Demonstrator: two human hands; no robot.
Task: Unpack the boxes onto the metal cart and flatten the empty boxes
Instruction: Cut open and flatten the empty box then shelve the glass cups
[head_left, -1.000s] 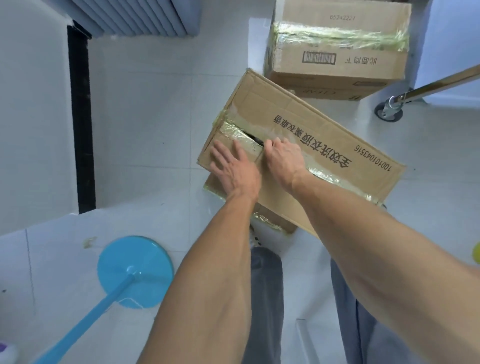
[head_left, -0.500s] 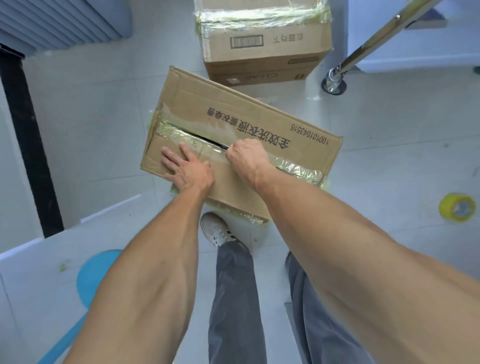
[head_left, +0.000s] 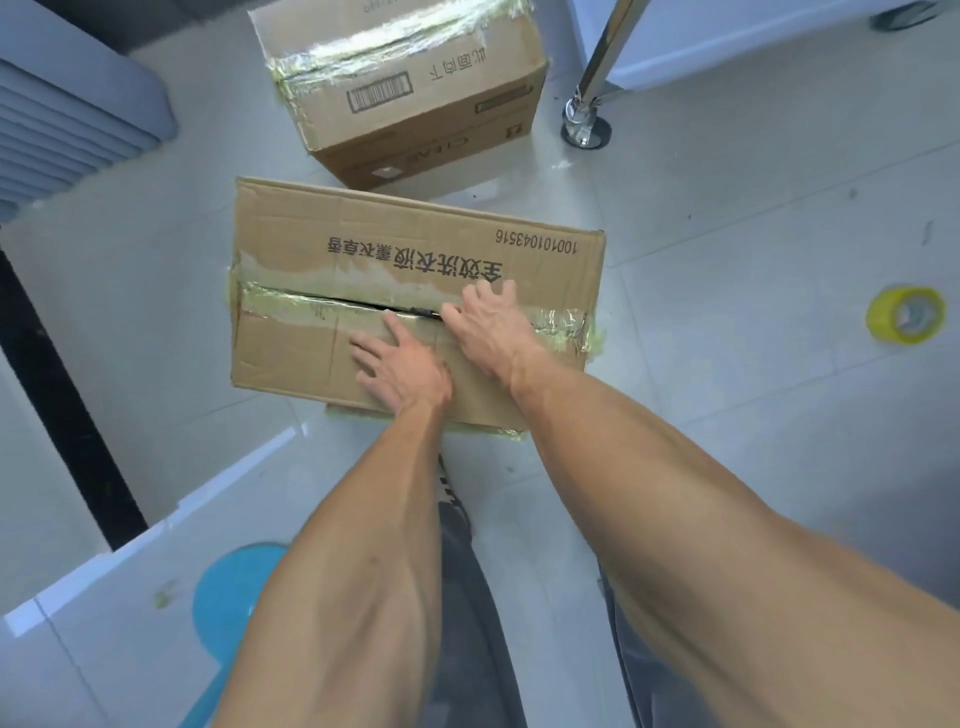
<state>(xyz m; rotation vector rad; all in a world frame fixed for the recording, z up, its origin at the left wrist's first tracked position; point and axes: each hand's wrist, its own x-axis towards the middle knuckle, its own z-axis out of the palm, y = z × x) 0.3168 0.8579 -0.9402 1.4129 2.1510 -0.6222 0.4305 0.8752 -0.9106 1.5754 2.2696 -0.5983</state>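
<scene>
Sliding along the taped seam, the right hand (head_left: 491, 325) now sits farther toward the right end of the near box (head_left: 415, 249) than it did a second ago, and the dark slit behind it has lengthened to run from the box's left edge up to the knuckles. Its fingers curl down at the slit, apparently digging into or gripping the tape (head_left: 563, 322); whether they hold a blade cannot be told. The left hand (head_left: 400, 364) lies flat, fingers spread, pressing the near flap just left of the right hand to steady the box on the floor.

Only a short stretch of tape, right of the hand, looks uncut, so the flaps should soon lift; nothing is unpacked yet. A second box (head_left: 410, 88), taped shut, stands just beyond the near box. The leg and caster of the metal cart (head_left: 589, 117) rise beyond the near box's far right corner, and a yellow tape roll (head_left: 906, 314) lies well off to its right. A blue round base (head_left: 234, 597) lies on the floor on the person's side of the box, to the left.
</scene>
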